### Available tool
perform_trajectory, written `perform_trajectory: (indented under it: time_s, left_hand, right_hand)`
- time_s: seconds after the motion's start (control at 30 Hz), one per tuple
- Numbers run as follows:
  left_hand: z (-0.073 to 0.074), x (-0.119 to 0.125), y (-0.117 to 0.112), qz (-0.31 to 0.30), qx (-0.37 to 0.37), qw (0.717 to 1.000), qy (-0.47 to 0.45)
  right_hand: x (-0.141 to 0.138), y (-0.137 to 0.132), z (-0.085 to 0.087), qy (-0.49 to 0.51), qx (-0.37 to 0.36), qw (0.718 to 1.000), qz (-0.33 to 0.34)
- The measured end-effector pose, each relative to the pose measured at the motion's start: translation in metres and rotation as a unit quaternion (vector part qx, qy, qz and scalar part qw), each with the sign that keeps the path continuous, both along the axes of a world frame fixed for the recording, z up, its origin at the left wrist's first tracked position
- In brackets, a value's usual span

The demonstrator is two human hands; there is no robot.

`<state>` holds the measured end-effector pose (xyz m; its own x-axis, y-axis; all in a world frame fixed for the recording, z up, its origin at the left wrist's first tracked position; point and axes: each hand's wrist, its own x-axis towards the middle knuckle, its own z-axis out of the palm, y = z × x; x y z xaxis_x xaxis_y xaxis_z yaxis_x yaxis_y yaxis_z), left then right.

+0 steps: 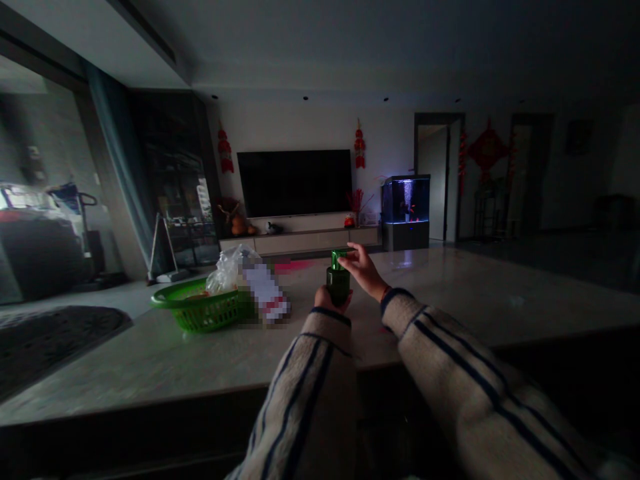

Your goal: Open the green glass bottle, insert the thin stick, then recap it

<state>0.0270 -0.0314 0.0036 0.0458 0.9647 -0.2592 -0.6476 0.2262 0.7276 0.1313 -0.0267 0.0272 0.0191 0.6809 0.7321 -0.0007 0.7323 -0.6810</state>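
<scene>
A small dark green bottle [338,281] is held upright above the pale stone table [450,293]. My left hand [328,300] is wrapped round its lower body from behind. My right hand [364,269] reaches in from the right, fingers pinched on the green cap [339,256] at the bottle's top. Both arms wear cream sleeves with dark stripes. The room is dim.
A green plastic basket [200,308] holding a clear plastic bag [227,270] stands on the table to the left, with a white packet [265,290] beside it. Beyond the table are a television [294,181], a lit fish tank [406,200] and a dark rug [50,340].
</scene>
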Motion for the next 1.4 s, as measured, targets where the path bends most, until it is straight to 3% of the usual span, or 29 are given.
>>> perform_trajectory:
  time_s: [0.33,0.67,0.83,1.1,1.3,1.4]
  left_hand:
    - [0.003,0.004,-0.004,0.022,0.004,1.0,-0.012]
    - [0.007,0.004,-0.01,0.002,-0.01,1.0,-0.022]
    - [0.005,0.003,-0.005,0.005,-0.008,1.0,-0.02]
    - [0.005,0.001,-0.003,-0.038,-0.009,0.999,0.009]
    - [-0.001,0.001,0.003,-0.031,-0.01,0.998,-0.054]
    - [-0.002,0.002,0.005,-0.027,-0.019,0.996,-0.079]
  right_hand:
    - [-0.01,-0.01,-0.003,-0.049,0.021,0.998,-0.033]
    - [-0.011,-0.002,-0.005,-0.011,0.026,0.997,-0.075]
    - [-0.008,-0.002,-0.004,-0.004,0.032,0.998,-0.051]
    - [-0.008,-0.004,-0.003,0.009,0.006,1.0,0.017]
    - [-0.007,0.001,-0.006,-0.012,0.016,0.995,-0.101]
    - [-0.007,0.002,-0.006,-0.012,0.024,0.995,-0.093]
